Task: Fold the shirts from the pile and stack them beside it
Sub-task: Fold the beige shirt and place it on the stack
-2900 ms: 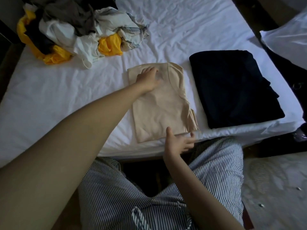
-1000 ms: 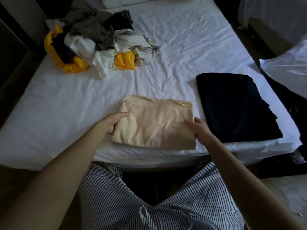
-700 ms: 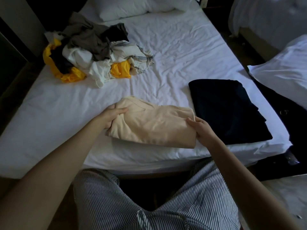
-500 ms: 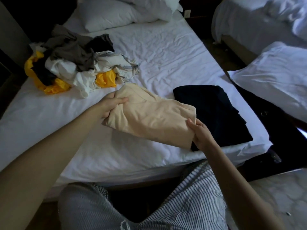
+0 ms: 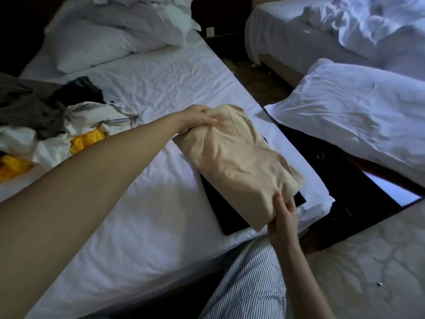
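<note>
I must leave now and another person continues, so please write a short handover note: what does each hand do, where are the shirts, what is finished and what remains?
Left hand: fingers grip the far end of the folded beige cotton shirt.
Right hand: grips its near end.
The beige shirt is over the folded dark shirt at the right edge of the white bed; contact unclear.
Done: the dark and beige shirts are folded.
Left: set the beige shirt on the dark one, then fold the rumpled pile of mixed clothes on the bed's left side.

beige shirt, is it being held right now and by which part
Yes, by both hands. The left hand grips the folded beige shirt at its far end, and the right hand grips its near end.
</note>
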A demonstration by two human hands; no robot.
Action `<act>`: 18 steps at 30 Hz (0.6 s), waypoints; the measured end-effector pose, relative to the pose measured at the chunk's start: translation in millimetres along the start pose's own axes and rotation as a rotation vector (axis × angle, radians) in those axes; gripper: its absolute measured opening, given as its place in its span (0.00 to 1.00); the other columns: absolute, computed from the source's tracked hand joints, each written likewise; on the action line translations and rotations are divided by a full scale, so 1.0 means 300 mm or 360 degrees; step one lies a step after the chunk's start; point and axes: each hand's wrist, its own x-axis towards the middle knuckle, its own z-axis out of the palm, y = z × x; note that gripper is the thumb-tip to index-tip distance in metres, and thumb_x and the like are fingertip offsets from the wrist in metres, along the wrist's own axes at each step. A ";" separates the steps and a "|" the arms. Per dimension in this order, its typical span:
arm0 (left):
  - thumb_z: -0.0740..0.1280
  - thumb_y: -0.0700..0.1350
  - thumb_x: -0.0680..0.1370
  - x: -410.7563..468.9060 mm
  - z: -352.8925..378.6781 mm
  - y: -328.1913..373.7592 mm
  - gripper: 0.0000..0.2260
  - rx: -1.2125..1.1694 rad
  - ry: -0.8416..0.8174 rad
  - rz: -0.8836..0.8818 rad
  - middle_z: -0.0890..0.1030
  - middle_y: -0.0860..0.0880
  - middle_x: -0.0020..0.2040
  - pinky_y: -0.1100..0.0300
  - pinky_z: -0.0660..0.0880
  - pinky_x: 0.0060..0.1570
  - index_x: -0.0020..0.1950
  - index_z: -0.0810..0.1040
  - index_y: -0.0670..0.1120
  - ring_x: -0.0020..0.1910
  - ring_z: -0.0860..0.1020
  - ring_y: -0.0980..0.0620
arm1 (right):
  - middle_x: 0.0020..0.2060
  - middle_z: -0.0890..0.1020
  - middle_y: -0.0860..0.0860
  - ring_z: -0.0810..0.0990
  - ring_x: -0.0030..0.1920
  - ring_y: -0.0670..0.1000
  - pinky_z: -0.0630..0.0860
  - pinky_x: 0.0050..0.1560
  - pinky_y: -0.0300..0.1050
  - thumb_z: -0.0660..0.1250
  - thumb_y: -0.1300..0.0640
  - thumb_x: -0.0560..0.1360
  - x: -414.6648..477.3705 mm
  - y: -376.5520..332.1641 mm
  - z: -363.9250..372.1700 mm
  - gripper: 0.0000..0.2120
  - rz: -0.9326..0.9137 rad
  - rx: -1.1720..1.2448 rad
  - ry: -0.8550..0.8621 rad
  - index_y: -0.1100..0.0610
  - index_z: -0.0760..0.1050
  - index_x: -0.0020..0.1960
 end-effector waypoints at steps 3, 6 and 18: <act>0.71 0.48 0.75 0.096 0.099 -0.012 0.28 0.0267 0.0135 -0.0022 0.69 0.46 0.65 0.59 0.69 0.56 0.72 0.65 0.45 0.60 0.71 0.49 | 0.49 0.77 0.47 0.77 0.43 0.45 0.75 0.29 0.34 0.59 0.59 0.81 0.039 0.067 -0.048 0.12 0.0212 -0.0182 0.0176 0.52 0.68 0.63; 0.70 0.52 0.72 0.107 0.187 -0.113 0.33 0.0489 0.0220 -0.0158 0.66 0.42 0.70 0.53 0.69 0.63 0.73 0.62 0.47 0.67 0.68 0.43 | 0.41 0.77 0.47 0.76 0.31 0.41 0.70 0.24 0.32 0.59 0.56 0.80 0.082 0.105 -0.104 0.04 0.0361 -0.0230 0.0258 0.52 0.73 0.50; 0.67 0.41 0.77 -0.116 0.478 -0.383 0.05 -0.0783 0.0391 -0.0676 0.78 0.45 0.44 0.59 0.77 0.37 0.49 0.75 0.41 0.45 0.78 0.48 | 0.48 0.81 0.52 0.81 0.44 0.49 0.78 0.35 0.39 0.68 0.47 0.75 0.257 -0.045 -0.113 0.17 0.0386 -0.0384 0.0417 0.55 0.75 0.60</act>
